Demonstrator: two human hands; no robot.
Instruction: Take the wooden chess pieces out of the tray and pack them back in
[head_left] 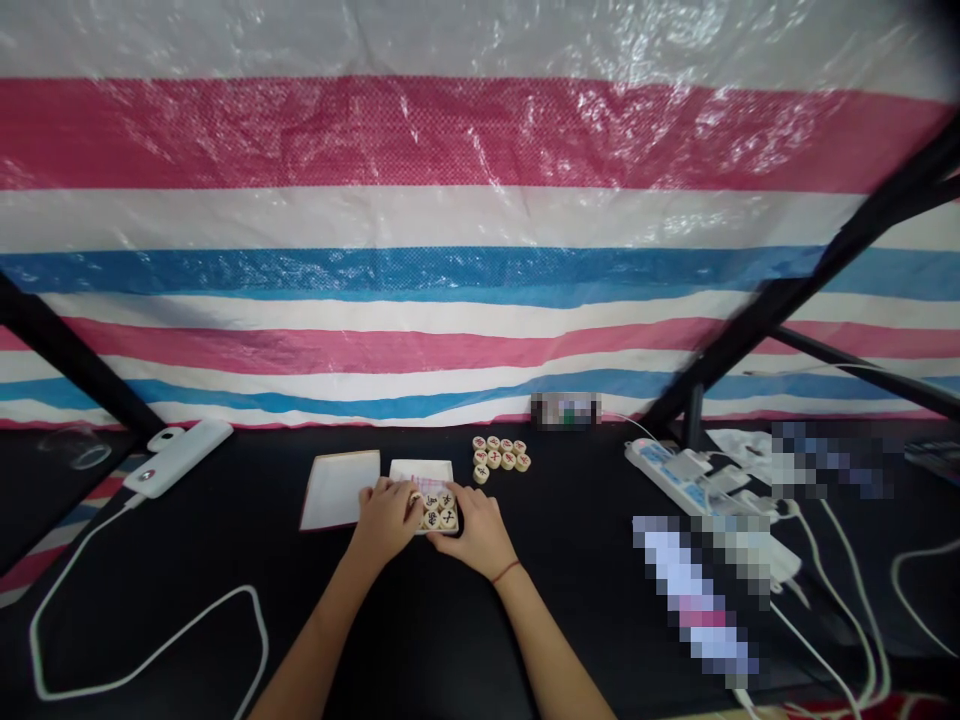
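Observation:
My left hand (386,520) and my right hand (476,530) meet at a small white tray (421,470) holding a tight cluster of round wooden Chinese chess pieces (439,512) with dark characters. Fingertips of both hands touch the cluster's sides, and the hands hide the tray's lower part. Whether either hand grips a piece is unclear. Farther back stands a loose group of similar pieces (499,460). A larger white tray (339,490) lies to the left of my left hand. My right wrist wears a thin red cord (506,572).
The black table (225,540) has a white power strip (667,478) with plugged-in cables on the right, near pixelated objects. A white power bank (178,458) with a looping cable (142,660) lies left. A striped plastic sheet (480,270) and black frame bars (795,290) stand behind.

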